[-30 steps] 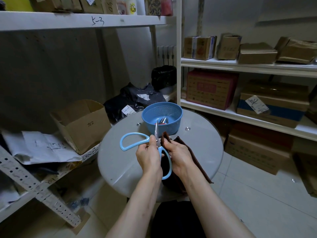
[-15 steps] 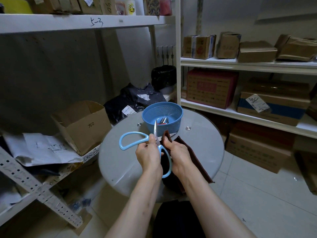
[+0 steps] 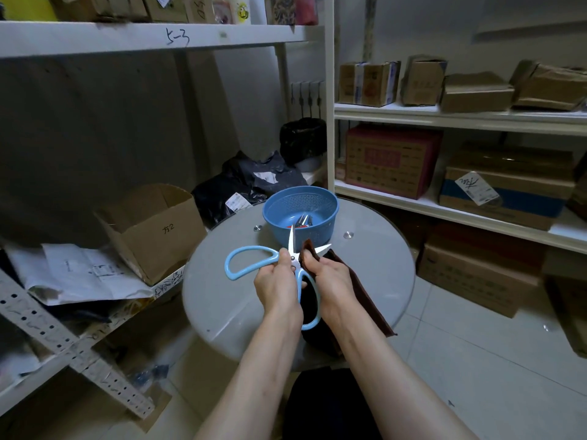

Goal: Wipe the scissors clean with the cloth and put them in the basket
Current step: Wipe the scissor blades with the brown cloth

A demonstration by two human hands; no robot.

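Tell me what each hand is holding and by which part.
Left grip: the blue-handled steel scissors, at the handle bases beside the pivot. Right grip: the dark brown cloth, pinched by its upper end against one open blade.

Round grey table (image 3: 228, 300), smooth glossy top. Blue perforated basket (image 3: 279, 223) stands upright at the far edge, between two small metal caps (image 3: 257, 228) set in the top. Brown cloth (image 3: 365, 290) spreads over the near right side, past the rim; contact with the top unclear.
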